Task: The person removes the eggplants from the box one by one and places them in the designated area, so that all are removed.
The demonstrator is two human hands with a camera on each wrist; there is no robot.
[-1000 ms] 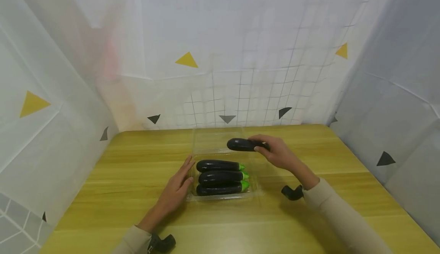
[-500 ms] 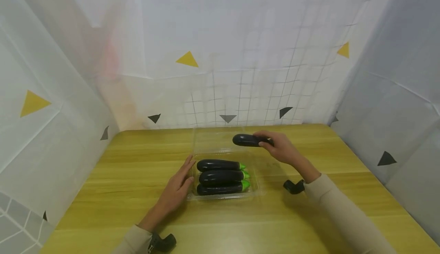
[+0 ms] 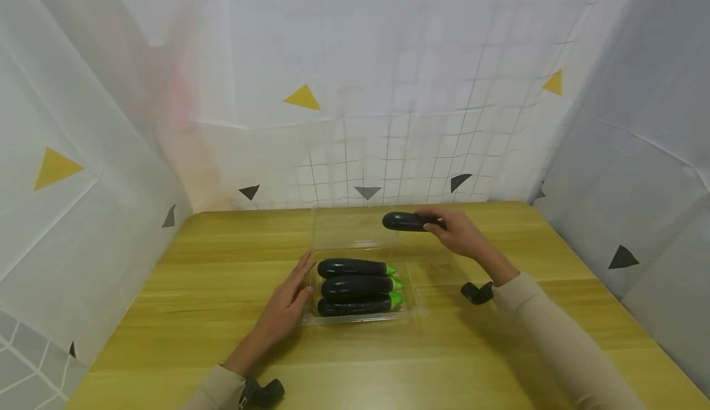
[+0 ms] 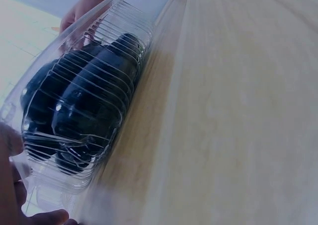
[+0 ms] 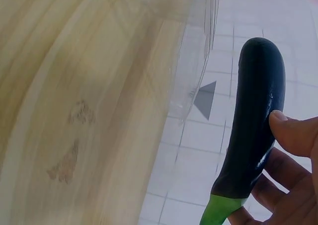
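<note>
My right hand [image 3: 457,234] holds a dark eggplant [image 3: 403,221] by its stem half, above the table and over the right part of the container's raised lid. In the right wrist view the thumb and fingers grip that eggplant [image 5: 256,115], its green stem end pointing down. Three more eggplants, the middle one [image 3: 355,287] among them, lie side by side in a clear plastic container [image 3: 368,317], green stems to the right. My left hand [image 3: 285,305] rests with extended fingers along the container's left side. Through the ribbed wall, the left wrist view shows the dark eggplants [image 4: 92,93].
The container's clear lid [image 3: 352,225] stands folded back at the far side. A wood-grain table [image 3: 222,293] lies beneath, with patterned white sheets [image 3: 355,151] at its back and sides. A black wrist-worn piece [image 3: 477,293] sits below the right forearm, another [image 3: 264,393] by the left.
My right hand has moved a little right and away from me with the eggplant. The left hand and the three eggplants in the container stay where they were.
</note>
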